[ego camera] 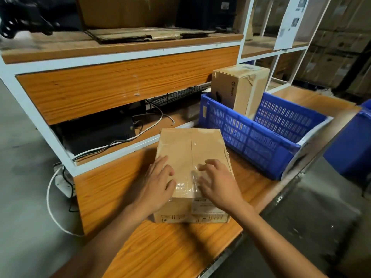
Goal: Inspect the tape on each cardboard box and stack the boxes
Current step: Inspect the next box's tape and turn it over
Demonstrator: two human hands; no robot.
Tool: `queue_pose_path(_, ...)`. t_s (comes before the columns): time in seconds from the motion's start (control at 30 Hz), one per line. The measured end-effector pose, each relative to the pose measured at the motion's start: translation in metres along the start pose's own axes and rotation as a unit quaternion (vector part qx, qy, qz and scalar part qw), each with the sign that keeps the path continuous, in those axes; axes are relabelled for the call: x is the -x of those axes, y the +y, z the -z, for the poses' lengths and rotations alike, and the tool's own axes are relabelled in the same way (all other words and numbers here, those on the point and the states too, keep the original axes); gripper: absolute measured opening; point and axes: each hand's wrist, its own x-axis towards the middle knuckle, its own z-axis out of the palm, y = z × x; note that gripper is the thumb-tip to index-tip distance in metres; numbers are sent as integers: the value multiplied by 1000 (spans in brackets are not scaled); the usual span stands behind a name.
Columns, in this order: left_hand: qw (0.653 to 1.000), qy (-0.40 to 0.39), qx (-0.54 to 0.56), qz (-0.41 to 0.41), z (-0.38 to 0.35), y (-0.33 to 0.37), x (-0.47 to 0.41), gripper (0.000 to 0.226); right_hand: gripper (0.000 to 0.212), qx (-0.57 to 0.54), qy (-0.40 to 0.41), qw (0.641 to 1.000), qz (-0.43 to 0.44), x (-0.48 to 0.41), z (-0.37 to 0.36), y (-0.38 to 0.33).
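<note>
Left hand (158, 181) & right hand (217, 185) are lying flat, each grip spread, on the taped brown cardboard box (190, 157). Risk: glossy clear tape (glare) is hiding lifted edges; box is sitting near surface (170, 247) edge.

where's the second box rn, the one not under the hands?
Head view, upper right: the second box stands upright inside the blue crate, at its far end beside the white shelf frame.

boxes x2 (192, 157) (239, 87) | blue crate x1 (251, 141) | hands x2 (154, 183) (218, 183)
</note>
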Motion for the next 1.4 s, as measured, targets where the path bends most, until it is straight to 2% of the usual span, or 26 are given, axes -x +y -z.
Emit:
queue_pose_path(0.1,992,-61,-107,-12,-3,7,-3,49,69,91,-95,991,19,-2,-19,0)
queue_pose_path(0.13,988,-73,-137,-11,-3,8,-6,53,73,106,-114,988,11,-4,-21,0)
queue_pose_path(0.27,978,-106,-178,-26,5,12,-9,49,56,138,-136,981,28,-11,-9,-6)
queue_pose_path(0.37,971,-85,-210,-74,18,17,-14,32,47,151,-166,974,24,-19,13,-16)
queue_pose_path(0.43,973,-75,-199,-91,23,17,-21,29,43,132,-175,975,29,-32,26,-20)
queue_pose_path(0.53,974,-139,-173,-48,19,9,-28,55,64,91,-233,967,51,-48,27,-20)
queue_pose_path(0.6,964,-182,-191,-23,10,4,-28,67,80,122,-281,949,74,-50,15,-17)
queue_pose_path(0.67,958,-200,-207,-20,5,0,-29,70,87,160,-308,935,76,-49,3,-11)
queue_pose_path(0.73,953,-218,-208,-22,8,0,-33,71,79,171,-291,939,68,-52,2,-11)
queue_pose_path(0.8,953,-228,-196,-30,18,2,-43,70,55,166,-247,952,75,-63,11,-16)
queue_pose_path(0.87,962,-205,-173,-40,29,5,-58,64,45,152,-245,954,83,-79,22,-20)
queue_pose_path(0.97,980,-164,-117,-1,25,4,-71,64,69,128,-290,945,76,-97,25,-20)
queue_pose_path(1.07,967,-168,-194,-5,3,-1,-63,67,90,163,-324,930,64,-100,10,-11)
queue_pose_path(1.13,962,-168,-213,-5,0,-4,-64,68,99,180,-313,930,65,-101,4,-5)
queue_pose_path(1.2,962,-161,-219,-19,4,-4,-72,67,97,185,-300,933,68,-108,7,-2)
queue_pose_path(1.3,973,-82,-214,-39,8,0,-84,49,70,141,-244,958,54,-123,13,-3)
queue_pose_path(1.37,980,-46,-193,-20,6,2,-87,43,79,97,-201,975,21,-124,7,0)
queue_pose_path(1.4,980,-59,-189,-8,3,2,-88,49,87,97,-191,977,11,-120,0,2)
